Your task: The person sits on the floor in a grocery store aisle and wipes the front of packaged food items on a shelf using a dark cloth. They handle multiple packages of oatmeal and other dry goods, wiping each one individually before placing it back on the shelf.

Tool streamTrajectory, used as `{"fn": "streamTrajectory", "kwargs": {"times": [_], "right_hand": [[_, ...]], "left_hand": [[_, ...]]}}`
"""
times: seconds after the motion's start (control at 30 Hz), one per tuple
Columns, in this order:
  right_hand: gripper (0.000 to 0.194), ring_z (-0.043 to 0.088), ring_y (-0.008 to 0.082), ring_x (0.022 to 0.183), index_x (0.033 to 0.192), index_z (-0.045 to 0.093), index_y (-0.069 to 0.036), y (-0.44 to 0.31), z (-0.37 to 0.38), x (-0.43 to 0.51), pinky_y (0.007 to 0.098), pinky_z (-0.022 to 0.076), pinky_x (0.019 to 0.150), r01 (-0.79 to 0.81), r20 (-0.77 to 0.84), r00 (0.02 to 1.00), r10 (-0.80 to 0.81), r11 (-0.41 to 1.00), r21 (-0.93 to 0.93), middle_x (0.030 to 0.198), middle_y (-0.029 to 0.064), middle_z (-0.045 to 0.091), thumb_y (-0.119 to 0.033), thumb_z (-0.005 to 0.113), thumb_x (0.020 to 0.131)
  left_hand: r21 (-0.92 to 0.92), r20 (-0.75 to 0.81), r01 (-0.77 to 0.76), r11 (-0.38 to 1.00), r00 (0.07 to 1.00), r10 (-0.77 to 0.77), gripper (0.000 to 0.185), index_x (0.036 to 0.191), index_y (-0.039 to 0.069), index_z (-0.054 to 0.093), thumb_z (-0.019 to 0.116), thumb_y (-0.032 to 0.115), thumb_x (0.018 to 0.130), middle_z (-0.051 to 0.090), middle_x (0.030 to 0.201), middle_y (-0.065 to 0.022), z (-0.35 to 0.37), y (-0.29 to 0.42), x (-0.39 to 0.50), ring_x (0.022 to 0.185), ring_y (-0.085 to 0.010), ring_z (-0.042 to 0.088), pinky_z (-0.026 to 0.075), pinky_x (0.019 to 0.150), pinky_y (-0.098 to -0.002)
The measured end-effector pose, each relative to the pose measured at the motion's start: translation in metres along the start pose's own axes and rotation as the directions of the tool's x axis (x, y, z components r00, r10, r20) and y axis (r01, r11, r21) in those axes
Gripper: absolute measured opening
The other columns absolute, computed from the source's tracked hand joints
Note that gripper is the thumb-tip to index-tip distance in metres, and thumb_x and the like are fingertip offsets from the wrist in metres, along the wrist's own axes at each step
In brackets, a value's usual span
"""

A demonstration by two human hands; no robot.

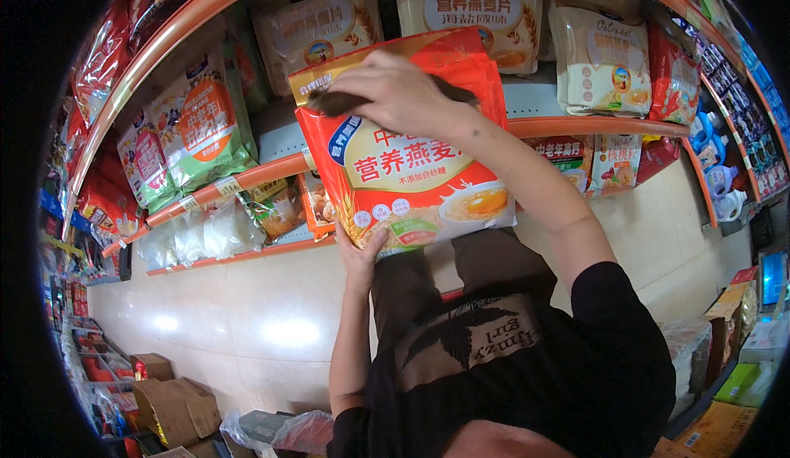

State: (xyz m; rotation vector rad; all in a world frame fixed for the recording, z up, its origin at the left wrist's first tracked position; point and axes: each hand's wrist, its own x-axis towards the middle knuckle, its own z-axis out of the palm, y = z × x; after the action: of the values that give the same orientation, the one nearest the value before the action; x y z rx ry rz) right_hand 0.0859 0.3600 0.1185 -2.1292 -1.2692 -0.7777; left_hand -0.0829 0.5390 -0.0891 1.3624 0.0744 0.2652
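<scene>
A large red and gold bag of oatmeal, with a bowl pictured on its front, is held up before the shelf. My left hand grips its lower left corner, the thumb on the front face. Across the upper part of the bag lies a dark brown cloth, and my right hand is closed over it, pressing it to the bag. Part of the bag's front is hidden by my right hand and forearm. Behind the bag, cream oatmeal bags stand on the grey metal shelf.
Orange edge strips front the curved shelves. Multigrain bags stand at left, with clear plastic packs below. Detergent bottles are at right. Open cardboard boxes sit on the floor at lower left.
</scene>
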Motion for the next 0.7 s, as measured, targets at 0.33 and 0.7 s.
{"fn": "streamTrajectory", "kwargs": {"times": [0.33, 0.7], "right_hand": [[0.034, 0.063, 0.0345, 0.108, 0.114, 0.071, -0.014, 0.065, -0.035, -0.018, 0.0498, 0.0514, 0.09, -0.352, 0.091, 0.915, 0.393, 0.888, -0.297, 0.111, 0.0126, 0.071, -0.03, 0.072, 0.085], [0.039, 0.06, 0.0289, 0.102, 0.119, 0.068, -0.012, 0.045, -0.04, -0.068, 0.0396, 0.0513, 0.085, -0.255, -0.32, 0.941, 0.11, 0.854, -0.454, 0.115, 0.0055, 0.068, -0.025, 0.073, 0.083]], "left_hand": [[-0.001, -0.007, 0.009, 1.0, 1.0, -0.009, 0.101, 0.153, -0.003, 0.02, 0.084, 0.014, 0.077, 0.046, 0.138, -0.0156, -0.002, -0.005, 0.0, 0.122, -0.0227, 0.051, 0.045, 0.103, -0.0358], [0.08, -0.014, 0.011, 0.997, 1.0, -0.01, 0.085, 0.153, -0.003, 0.022, 0.073, 0.017, 0.089, 0.047, 0.139, -0.0159, -0.006, -0.009, 0.0, 0.124, -0.0226, 0.05, 0.043, 0.105, -0.0368]]}}
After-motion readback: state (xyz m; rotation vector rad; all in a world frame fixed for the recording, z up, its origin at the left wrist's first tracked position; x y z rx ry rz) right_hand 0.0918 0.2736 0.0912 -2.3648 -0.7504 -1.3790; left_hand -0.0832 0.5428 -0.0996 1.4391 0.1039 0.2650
